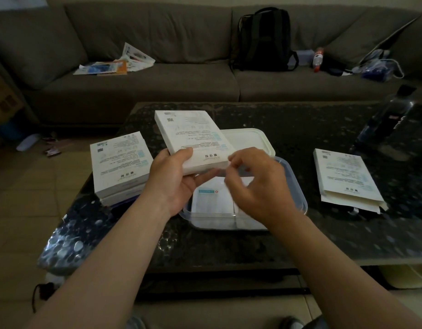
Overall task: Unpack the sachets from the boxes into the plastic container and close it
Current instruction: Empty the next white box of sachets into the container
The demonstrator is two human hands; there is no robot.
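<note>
My left hand (174, 181) grips a white printed box (193, 136) by its near end, holding it tilted above the clear plastic container (298, 198). My right hand (255, 184) is blurred, and its fingertips pinch at the box's near right corner. White sachets (212, 200) lie inside the container. The container's white lid (250, 138) lies on the table just behind it. A stack of white boxes (119, 162) stands to the left. An opened, flattened box (345, 179) lies to the right.
All of this sits on a dark glass coffee table (229, 245). A dark bottle (390, 119) stands at its far right. Behind is a grey sofa (181, 79) with papers (117, 62), a black backpack (264, 39) and other clutter.
</note>
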